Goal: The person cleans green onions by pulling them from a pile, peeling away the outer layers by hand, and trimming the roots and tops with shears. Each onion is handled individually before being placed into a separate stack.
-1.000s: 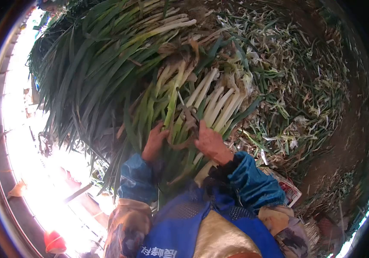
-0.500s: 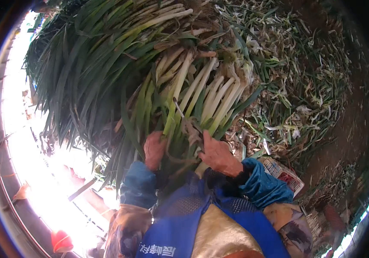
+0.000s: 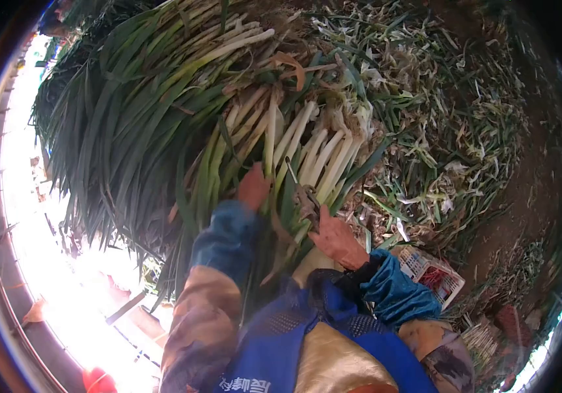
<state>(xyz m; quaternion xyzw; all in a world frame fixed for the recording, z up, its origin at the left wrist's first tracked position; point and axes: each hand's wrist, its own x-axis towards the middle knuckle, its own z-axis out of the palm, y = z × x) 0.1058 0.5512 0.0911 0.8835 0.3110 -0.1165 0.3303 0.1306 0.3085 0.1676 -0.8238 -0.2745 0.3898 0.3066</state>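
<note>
A heap of green onions (image 3: 313, 157) lies before me, white stalks toward the far right and green leaves toward me and to the left. My left hand (image 3: 254, 187), a little blurred, has its fingers closed at the lower part of one pale stalk (image 3: 271, 134). Closer to my body, my right hand (image 3: 341, 240) is closed around a slim tool (image 3: 292, 171) that looks like a knife. Its thin end points away over the stalks, and dry leaf scraps hang beside it. The grip itself is mostly hidden.
A larger pile of green onions (image 3: 117, 137) fills the left. Stripped leaves and peelings (image 3: 445, 150) cover the ground to the right. A white plastic basket (image 3: 450, 288) with reddish contents stands by my right sleeve. A red round object (image 3: 99, 380) sits at lower left.
My left hand has moved forward and slightly right, from the leaves up to a stalk. The right hand has shifted slightly toward the right, still with the slim tool.
</note>
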